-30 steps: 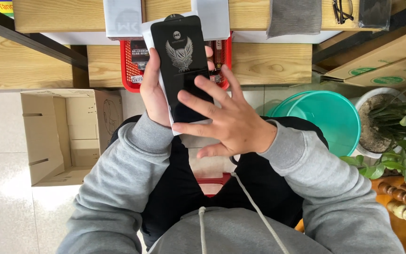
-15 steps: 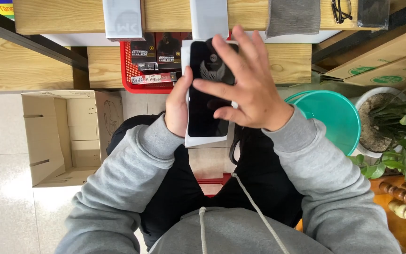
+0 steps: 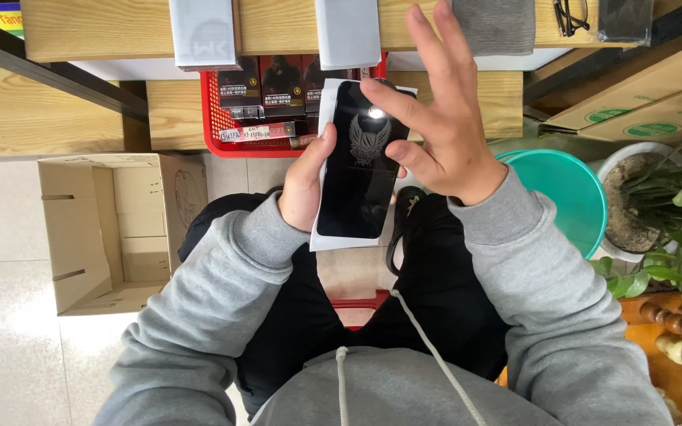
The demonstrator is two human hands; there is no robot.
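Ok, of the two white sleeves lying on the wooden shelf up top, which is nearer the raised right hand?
The right-hand white sleeve, just beside the right hand and above the red basket. The other white sleeve lies further left.

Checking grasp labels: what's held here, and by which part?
The left hand grips a black screen protector on its white backing sheet by its left long edge, thumb on the front. The right hand is spread open, fingertips touching its upper right edge.

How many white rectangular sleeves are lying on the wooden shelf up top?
2. One white sleeve lies at the upper left of the wooden shelf, above the red basket. The other white sleeve lies above the basket's right end. More may be hidden beyond the frame.
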